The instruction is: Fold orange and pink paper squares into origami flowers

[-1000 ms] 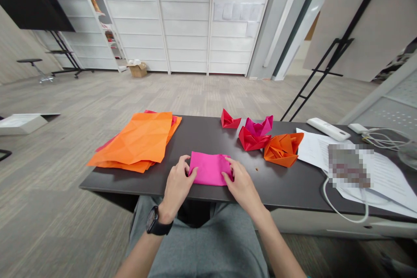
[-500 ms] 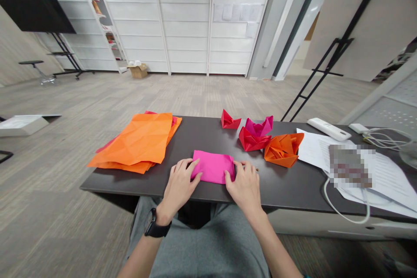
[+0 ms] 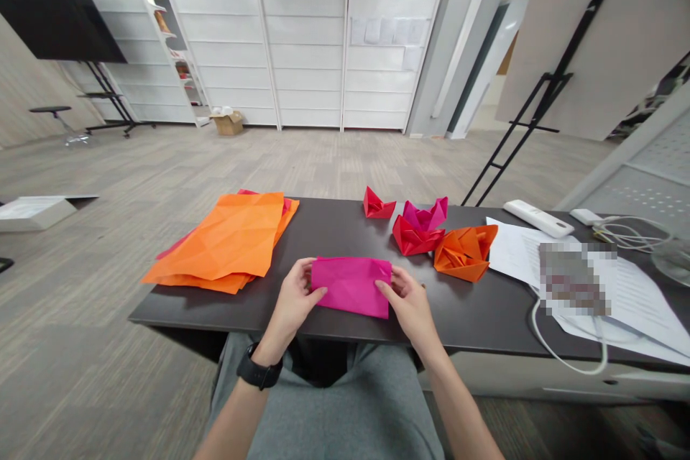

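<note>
1. Two hands share one piece: the left hand (image 3: 294, 302) and the right hand (image 3: 410, 302) each pinch a short end of the pink folded paper (image 3: 351, 286), thumb on top and fingers behind. Both grips are closed on it.
2. Holding it at both ends seems to keep the strip taut and level. It sits over the near edge of the bench (image 3: 334, 230), straight in front of the person; I cannot tell whether it touches the surface.
3. Loose orange sheets (image 3: 226, 241) lie stacked to the left, within easy reach and apart from the pink piece.
4. Four folded paper shapes (image 3: 425, 226), red, magenta and orange, cluster at the back right, out of the hands' way.
5. White printed pages (image 3: 636, 295) lie far right with a white remote (image 3: 536, 217) and a cable (image 3: 571, 359).
6. Writing: the pages' print is too small to read, one patch is blurred, and no brand shows. The watch (image 3: 259, 372) on the left wrist shows no legible mark.
</note>
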Tool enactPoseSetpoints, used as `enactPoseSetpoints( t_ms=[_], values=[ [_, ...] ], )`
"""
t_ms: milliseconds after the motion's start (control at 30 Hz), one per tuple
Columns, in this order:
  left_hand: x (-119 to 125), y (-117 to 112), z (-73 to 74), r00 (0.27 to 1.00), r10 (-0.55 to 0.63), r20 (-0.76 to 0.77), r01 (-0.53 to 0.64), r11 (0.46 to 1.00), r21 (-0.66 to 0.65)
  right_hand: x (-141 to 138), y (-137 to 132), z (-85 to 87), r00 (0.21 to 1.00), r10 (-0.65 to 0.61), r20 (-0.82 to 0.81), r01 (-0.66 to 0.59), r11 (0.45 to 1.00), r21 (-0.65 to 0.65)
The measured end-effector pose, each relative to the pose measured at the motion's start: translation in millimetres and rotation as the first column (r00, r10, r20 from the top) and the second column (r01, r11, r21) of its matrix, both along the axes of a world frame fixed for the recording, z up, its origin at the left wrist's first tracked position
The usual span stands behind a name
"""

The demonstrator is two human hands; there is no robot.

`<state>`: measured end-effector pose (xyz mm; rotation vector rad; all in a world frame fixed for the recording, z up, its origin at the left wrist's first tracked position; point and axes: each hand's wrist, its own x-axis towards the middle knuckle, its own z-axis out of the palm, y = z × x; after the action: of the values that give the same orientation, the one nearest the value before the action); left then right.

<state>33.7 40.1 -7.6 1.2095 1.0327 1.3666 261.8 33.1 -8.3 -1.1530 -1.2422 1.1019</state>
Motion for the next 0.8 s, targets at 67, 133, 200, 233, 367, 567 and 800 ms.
enactPoseSetpoints(
  t_ms=[67,133,200,233,367,567,800],
  values=[
    [-0.2,1.2,3.2,1.0,-0.019,-0.004,0.019,1.0,-0.02,-3.2,2.4,2.3,0.998,0.009,-0.056,-0.008,1.0,0.003],
    [0.1,2.5,4.8,1.0,-0.008,-0.008,0.007,0.999,-0.036,-8.2,5.1,4.6,0.994,-0.02,-0.104,0.021,1.0,0.013],
    [0.4,3.3,4.5,1.0,0.029,-0.002,-0.029,0.999,-0.039,-13.6,8.2,6.4,0.987,-0.078,-0.139,0.081,0.997,0.014],
    [0.4,3.2,4.1,0.999,0.046,0.003,-0.046,0.998,-0.04,-16.0,9.8,7.0,0.983,-0.106,-0.148,0.109,0.994,0.011],
    [-0.1,0.7,3.5,0.997,0.072,0.025,-0.071,0.996,-0.048,-21.2,13.4,6.5,0.975,-0.138,-0.174,0.139,0.99,-0.008],
    [-0.8,3.6,1.9,0.983,0.137,0.121,-0.131,0.99,-0.053,-23.0,8.8,8.0,0.969,-0.115,-0.218,0.107,0.993,-0.051],
    [-0.2,2.7,0.8,0.983,0.141,0.113,-0.136,0.989,-0.055,-21.2,10.4,4.1,0.974,-0.156,-0.162,0.15,0.987,-0.051]
  ],
)
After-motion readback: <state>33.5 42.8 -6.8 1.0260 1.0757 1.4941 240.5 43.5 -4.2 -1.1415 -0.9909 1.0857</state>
